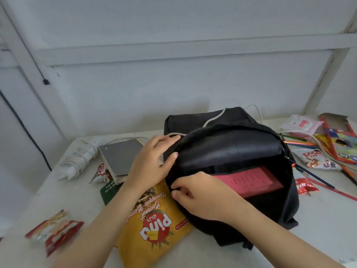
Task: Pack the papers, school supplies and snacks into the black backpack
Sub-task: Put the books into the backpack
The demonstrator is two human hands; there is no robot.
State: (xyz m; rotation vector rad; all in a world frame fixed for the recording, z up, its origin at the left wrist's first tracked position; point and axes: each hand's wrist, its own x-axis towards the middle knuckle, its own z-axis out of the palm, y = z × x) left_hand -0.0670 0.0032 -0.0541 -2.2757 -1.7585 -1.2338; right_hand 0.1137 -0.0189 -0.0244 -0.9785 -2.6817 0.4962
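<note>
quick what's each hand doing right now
left hand: grips the upper rim of the black backpack, holding it open.
right hand: grips the backpack's near rim.

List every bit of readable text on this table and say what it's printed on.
"Pina": yellow snack bag, upside down.
"Pineapple Coconut": same bag, next word partly covered.
Red-and-white snack packet: lettering too blurred.
Green packet, pink pack, pencil box: print too small.
</note>
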